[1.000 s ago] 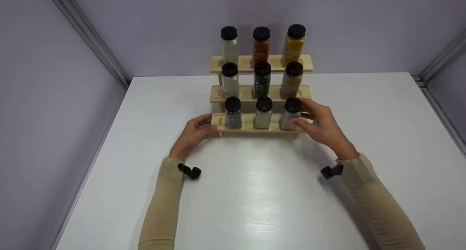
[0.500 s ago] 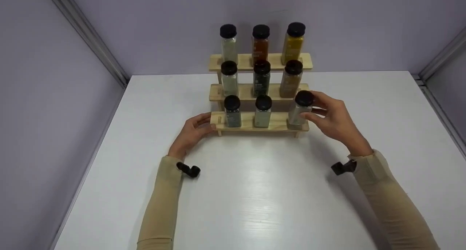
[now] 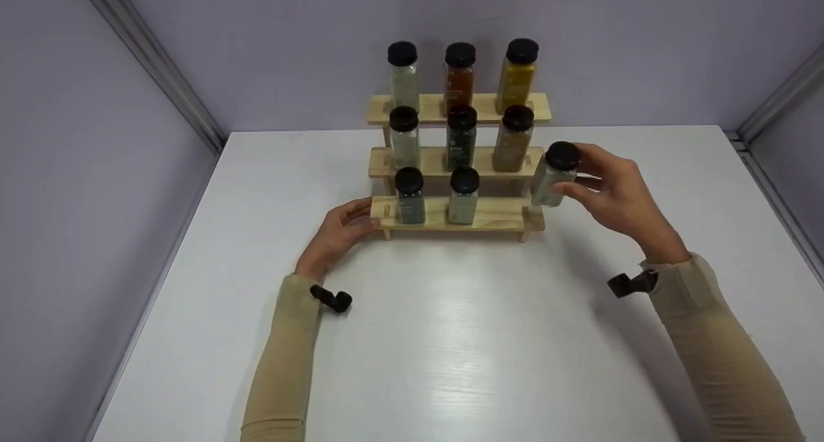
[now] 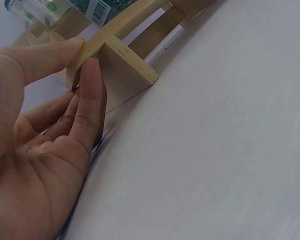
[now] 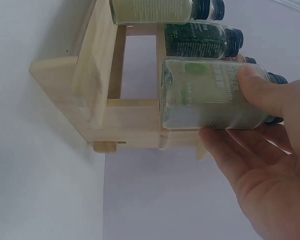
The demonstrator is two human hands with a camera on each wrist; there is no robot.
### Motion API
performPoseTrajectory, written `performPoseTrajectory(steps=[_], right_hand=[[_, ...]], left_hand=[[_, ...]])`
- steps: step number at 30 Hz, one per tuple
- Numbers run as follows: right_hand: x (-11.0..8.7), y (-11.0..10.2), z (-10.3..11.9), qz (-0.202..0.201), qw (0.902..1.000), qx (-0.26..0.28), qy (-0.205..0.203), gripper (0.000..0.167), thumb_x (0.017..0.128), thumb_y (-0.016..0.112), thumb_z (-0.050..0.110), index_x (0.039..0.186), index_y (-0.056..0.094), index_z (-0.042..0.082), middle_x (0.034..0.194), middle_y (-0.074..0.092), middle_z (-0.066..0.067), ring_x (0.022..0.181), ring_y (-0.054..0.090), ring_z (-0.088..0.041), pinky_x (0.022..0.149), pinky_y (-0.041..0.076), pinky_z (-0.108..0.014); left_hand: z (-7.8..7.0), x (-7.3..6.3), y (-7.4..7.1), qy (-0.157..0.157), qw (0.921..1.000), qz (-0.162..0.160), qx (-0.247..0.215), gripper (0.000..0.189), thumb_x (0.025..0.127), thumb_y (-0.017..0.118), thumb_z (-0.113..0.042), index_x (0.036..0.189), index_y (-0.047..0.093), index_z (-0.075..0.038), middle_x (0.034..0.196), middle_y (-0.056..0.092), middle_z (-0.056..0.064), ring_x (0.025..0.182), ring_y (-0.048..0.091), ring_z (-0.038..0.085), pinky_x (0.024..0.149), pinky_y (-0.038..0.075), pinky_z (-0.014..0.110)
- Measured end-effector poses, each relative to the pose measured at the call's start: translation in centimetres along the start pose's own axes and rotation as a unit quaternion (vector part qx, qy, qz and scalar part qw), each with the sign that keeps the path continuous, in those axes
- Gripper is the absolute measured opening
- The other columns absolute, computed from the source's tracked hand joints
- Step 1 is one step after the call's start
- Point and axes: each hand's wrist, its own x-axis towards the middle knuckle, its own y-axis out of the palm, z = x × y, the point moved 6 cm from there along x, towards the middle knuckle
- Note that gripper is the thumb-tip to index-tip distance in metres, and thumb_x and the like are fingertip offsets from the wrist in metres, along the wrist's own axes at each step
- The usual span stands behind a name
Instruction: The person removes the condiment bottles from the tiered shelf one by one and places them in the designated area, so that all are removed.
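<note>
The right hand [image 3: 615,194] holds a jar [image 3: 547,186] by the rack's [image 3: 494,214] right end; the left hand [image 3: 340,233] pinches its near left end.

Left sleeve [image 3: 277,358]: tan, long, crease across forearm. Right sleeve [image 3: 714,332]: tan, long, wrinkled. Left wrist camera [image 3: 330,298]: black, rounded end. Right wrist camera [image 3: 622,285]: black, blocky end. Left fingers [image 4: 91,82], right fingers [image 5: 262,92]: bare.
</note>
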Motion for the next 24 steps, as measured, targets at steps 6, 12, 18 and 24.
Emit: performPoseTrajectory(steps=[6,12,18,24], right_hand=[[0.2,-1.0,0.1,-0.005,1.0,0.003,0.006,0.057,0.095,0.08,0.001,0.148,0.064,0.013,0.134,0.072,-0.011,0.116,0.066,0.004,0.097,0.057,-0.012],[0.6,-1.8,0.1,-0.006,1.0,0.0,0.007,0.055,0.096,0.079,0.001,0.148,0.063,0.012,0.136,0.071,-0.01,0.118,0.065,0.004,0.098,0.057,-0.013],[1.0,-2.5,-0.1,-0.008,0.9999,0.0,0.012,0.055,0.098,0.077,0.002,0.15,0.061,0.011,0.139,0.067,-0.013,0.122,0.064,0.001,0.1,0.056,-0.013],[1.0,-3.1,-0.8,-0.012,0.9997,-0.002,0.019,0.058,0.098,0.077,0.002,0.152,0.059,0.011,0.142,0.065,-0.014,0.124,0.063,0.0,0.102,0.055,-0.013]], left_hand=[[0.2,0.0,0.0,0.005,0.9995,0.006,-0.029,0.06,0.103,0.072,-0.009,0.158,0.049,-0.004,0.152,0.056,0.017,0.137,0.059,0.029,0.109,0.058,0.035],[0.2,0.0,0.0,0.007,0.999,0.008,-0.042,0.059,0.104,0.07,-0.007,0.158,0.048,-0.003,0.152,0.056,0.017,0.136,0.06,0.028,0.111,0.057,0.034],[0.1,0.1,0.0,0.006,0.9995,0.007,-0.029,0.06,0.103,0.072,-0.009,0.158,0.048,-0.003,0.153,0.056,0.017,0.137,0.058,0.028,0.11,0.057,0.033],[0.2,0.1,0.0,0.003,0.9993,0.012,-0.035,0.06,0.104,0.071,-0.009,0.159,0.047,-0.003,0.154,0.054,0.018,0.139,0.057,0.029,0.111,0.057,0.033]])
